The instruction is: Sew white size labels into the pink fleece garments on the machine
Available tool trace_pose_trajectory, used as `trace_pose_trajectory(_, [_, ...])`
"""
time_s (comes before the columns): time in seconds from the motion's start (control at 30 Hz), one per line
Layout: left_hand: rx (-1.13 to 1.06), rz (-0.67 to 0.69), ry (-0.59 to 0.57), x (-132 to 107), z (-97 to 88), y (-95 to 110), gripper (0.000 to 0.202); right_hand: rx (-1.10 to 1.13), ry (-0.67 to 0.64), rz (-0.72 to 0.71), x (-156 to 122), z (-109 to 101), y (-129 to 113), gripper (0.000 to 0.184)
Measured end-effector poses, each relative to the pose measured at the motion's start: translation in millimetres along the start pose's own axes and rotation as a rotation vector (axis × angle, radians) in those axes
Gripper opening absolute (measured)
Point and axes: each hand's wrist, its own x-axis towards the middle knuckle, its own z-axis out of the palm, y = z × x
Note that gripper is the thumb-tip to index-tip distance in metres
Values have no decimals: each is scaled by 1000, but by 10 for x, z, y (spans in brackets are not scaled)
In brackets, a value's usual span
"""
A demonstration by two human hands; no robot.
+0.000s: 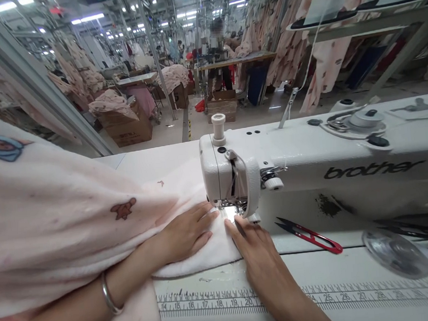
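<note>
A soft pale pink fabric (92, 214) with printed bears runs under the needle area of a white sewing machine (230, 174). Flat on the cloth, just left of the presser foot, lies my left hand (186, 234), its fingers stretched out toward the foot. My right hand (255, 244) rests at the cloth's right edge, fingertips close in front of the foot, thumb side on the fabric. A dark narrow strip shows between its fingers; I cannot make out what it is. Bright light at the needle hides the stitching spot.
Red-handled thread snips (310, 234) lie right of my right hand. Beyond them are a clear round plastic disc (397, 254) and dark scissors (419, 228). A ruler strip (210, 304) runs along the table front. Cardboard boxes (128, 125) and hanging garments fill the background.
</note>
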Motion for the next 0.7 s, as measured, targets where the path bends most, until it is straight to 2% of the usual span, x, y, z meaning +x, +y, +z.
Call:
trace_pose_trajectory(0.2, [6, 12, 17, -16, -15, 50, 40, 14, 30, -84, -39, -97, -35, 65])
trace_pose_trajectory(0.33, [-6, 21, 73, -26, 36, 33, 41, 3, 151, -145, -18, -81, -150, 54])
trace_pose_trajectory(0.4, [-12, -40, 152, -16, 78, -20, 42, 12, 168, -137, 29, -2, -266, 42])
trace_pose_trajectory(0.47, [12, -134, 231, -26, 112, -82, 43, 22, 151, -116, 72, 75, -420, 40])
trace_pose_trajectory(0.57, [67, -218, 234, -206, 87, -83, 43, 44, 123, -173, 15, 47, -559, 42])
trace_pose_trajectory(0.63, [89, -212, 161, -499, -17, 42, 44, 68, 112, -196, -158, -97, -383, 40])
trace_pose_trajectory(0.67, [99, -216, 126, -690, -98, 142, 46, 77, 109, -184, -281, -187, -169, 39])
trace_pose_trajectory(0.7, [105, -211, 100, -896, -194, 258, 47, 73, 127, -103, -418, -271, 131, 39])
